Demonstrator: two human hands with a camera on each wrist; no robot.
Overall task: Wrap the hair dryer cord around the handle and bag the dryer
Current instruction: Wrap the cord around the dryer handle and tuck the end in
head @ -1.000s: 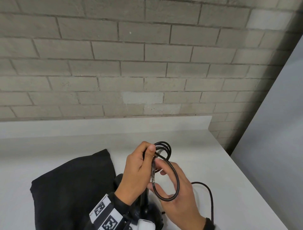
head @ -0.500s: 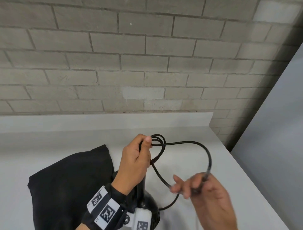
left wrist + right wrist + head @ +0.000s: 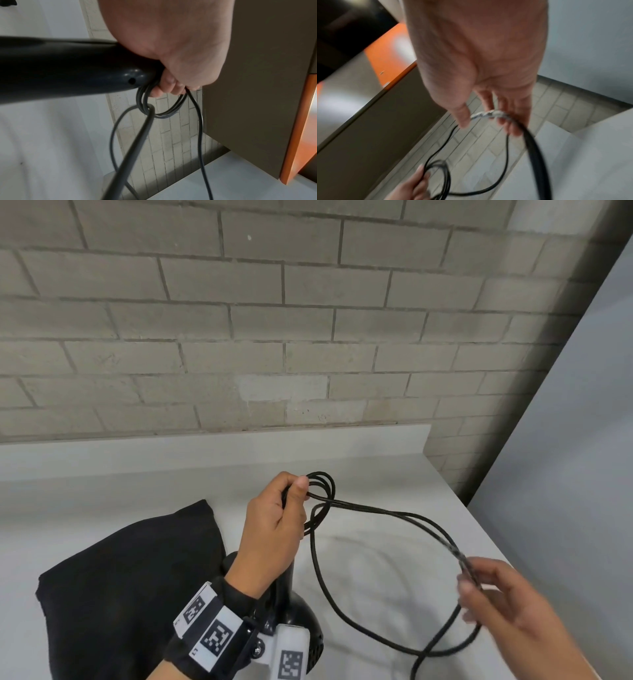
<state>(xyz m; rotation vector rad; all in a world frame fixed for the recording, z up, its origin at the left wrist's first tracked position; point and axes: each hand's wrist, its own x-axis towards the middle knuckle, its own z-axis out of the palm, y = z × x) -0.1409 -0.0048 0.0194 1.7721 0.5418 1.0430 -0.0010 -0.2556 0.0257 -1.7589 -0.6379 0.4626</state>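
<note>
A black hair dryer (image 3: 301, 621) stands on the white counter with its handle (image 3: 68, 67) pointing up. My left hand (image 3: 274, 529) grips the handle's top end together with a few small coils of the black cord (image 3: 322, 491). From there a long loop of cord (image 3: 411, 515) runs out to the right. My right hand (image 3: 493, 597) holds that loop between thumb and fingers (image 3: 508, 121), low at the right; the picture is blurred there. A black cloth bag (image 3: 130, 583) lies flat to the left of the dryer.
The white counter (image 3: 394, 570) ends at a brick wall (image 3: 274, 337) behind and at its right edge beside a grey panel (image 3: 565, 474). More cord (image 3: 418, 669) trails off the bottom of the head view.
My right hand has swung out from the left hand to the right and downward, drawing the cord into a wide loop. The left hand keeps its grip on the handle and coils.
</note>
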